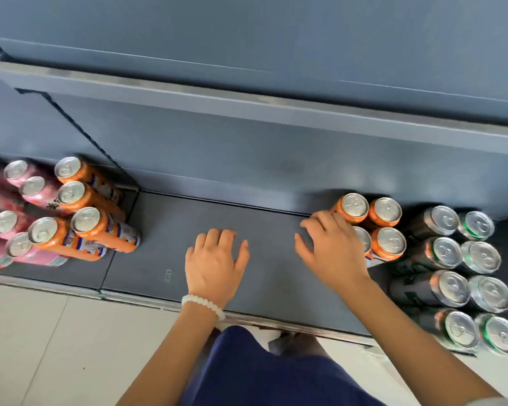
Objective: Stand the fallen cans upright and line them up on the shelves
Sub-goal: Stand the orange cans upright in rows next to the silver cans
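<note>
On the bottom shelf [206, 218], a block of upright orange cans [387, 230] stands at the right. My right hand [332, 250] hovers at their left side with fingers spread, covering part of the front left can; I cannot tell whether the fingertips touch the cans. My left hand [214, 259], with a white bead bracelet at the wrist, hangs relaxed over the bare middle of the shelf and holds nothing. More upright orange cans [82, 212] stand at the left.
Pink cans [21, 206] stand at the far left beside the orange ones. Black and green cans [458, 276] fill the far right in two rows. A higher shelf edge [247, 101] runs overhead. Pale floor tiles [41, 347] lie in front.
</note>
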